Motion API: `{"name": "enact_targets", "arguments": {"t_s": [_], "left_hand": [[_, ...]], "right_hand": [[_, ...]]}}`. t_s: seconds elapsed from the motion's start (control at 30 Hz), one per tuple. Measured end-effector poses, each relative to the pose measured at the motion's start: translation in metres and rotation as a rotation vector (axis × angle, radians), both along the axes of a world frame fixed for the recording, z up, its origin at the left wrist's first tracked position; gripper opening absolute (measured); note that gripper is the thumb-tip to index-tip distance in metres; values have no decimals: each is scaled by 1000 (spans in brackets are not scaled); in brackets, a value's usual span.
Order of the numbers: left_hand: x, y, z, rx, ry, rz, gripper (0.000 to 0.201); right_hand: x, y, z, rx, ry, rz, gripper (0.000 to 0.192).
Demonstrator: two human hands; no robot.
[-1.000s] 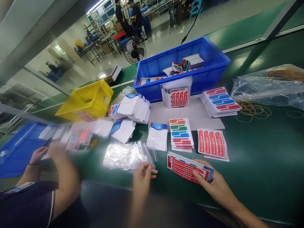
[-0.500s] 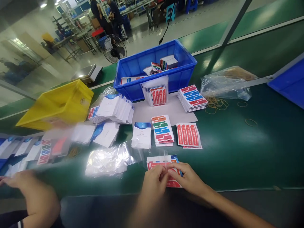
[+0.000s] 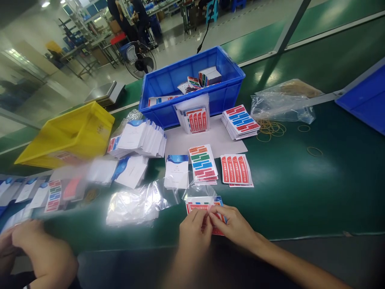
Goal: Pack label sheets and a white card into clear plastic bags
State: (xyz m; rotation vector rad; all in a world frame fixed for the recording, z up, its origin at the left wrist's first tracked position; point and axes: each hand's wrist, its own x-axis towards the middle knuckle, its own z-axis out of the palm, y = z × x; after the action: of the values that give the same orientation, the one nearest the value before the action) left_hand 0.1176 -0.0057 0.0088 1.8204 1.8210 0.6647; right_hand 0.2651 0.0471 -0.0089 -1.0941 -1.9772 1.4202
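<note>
Red-printed label stack [image 3: 201, 205] lies flat at belt's near edge; clear bag [image 3: 199, 192] over its top

Two bare forearms, no sleeves in view; left hand [image 3: 195, 233] and right hand [image 3: 236, 226] without gloves, rings or watch; wrists bare above each grip.

Showing glossy clear plastic bag [image 3: 200, 192] over printed paper sticker sheets [image 3: 204, 208]; smooth matt green belt [image 3: 300, 188]; shiny blue plastic bin [image 3: 192, 86].
</note>
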Motion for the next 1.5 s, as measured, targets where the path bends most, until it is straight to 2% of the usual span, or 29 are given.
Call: {"name": "enact_targets", "arguments": {"t_s": [0.2, 0.4, 0.47, 0.6, 0.73, 0.93, 1.1, 1.17, 1.27, 1.33, 1.37, 1.43, 1.5], "left_hand": [[4, -5, -10, 232, 198, 18, 23], [-6, -1, 2, 381, 324, 155, 23], [-9, -2, 8, 363, 325, 127, 22], [-4, -7, 14, 267, 223, -54, 15], [1, -8, 14, 201, 149, -52, 18], [-22, -3, 26, 200, 143, 123, 24], [-49, -7, 47, 339, 224, 335, 26], [-57, -10, 56, 419, 270, 412, 24], [-60, -9, 63, 539, 339, 440, 22], [-55, -3, 57, 560, 348, 390, 23], [-51, 0, 50, 541, 345, 355, 23], [-40, 8, 31, 455, 343, 287, 23], [-29, 14, 9, 348, 348, 228, 22]], "right_hand": [[-3, -2, 0, 33, -15, 27, 32], [-2, -7, -3, 58, -40, 15, 27], [-1, -4, -1, 76, -63, 12, 23], [2, 6, 11, 102, -29, 7, 17], [1, 9, 20, 105, -56, 50, 23], [7, 11, 10, 119, -120, -12, 26], [31, 13, 5, 108, -70, -91, 22], [42, 8, 1, 99, -39, -191, 34], [55, -1, -13, 151, 29, -425, 71], [59, -4, -24, 210, 62, -502, 82], [60, -5, -29, 211, 69, -479, 82], [59, -3, -36, 146, 72, -364, 71], [58, 0, -37, 43, 75, -287, 51]]}}
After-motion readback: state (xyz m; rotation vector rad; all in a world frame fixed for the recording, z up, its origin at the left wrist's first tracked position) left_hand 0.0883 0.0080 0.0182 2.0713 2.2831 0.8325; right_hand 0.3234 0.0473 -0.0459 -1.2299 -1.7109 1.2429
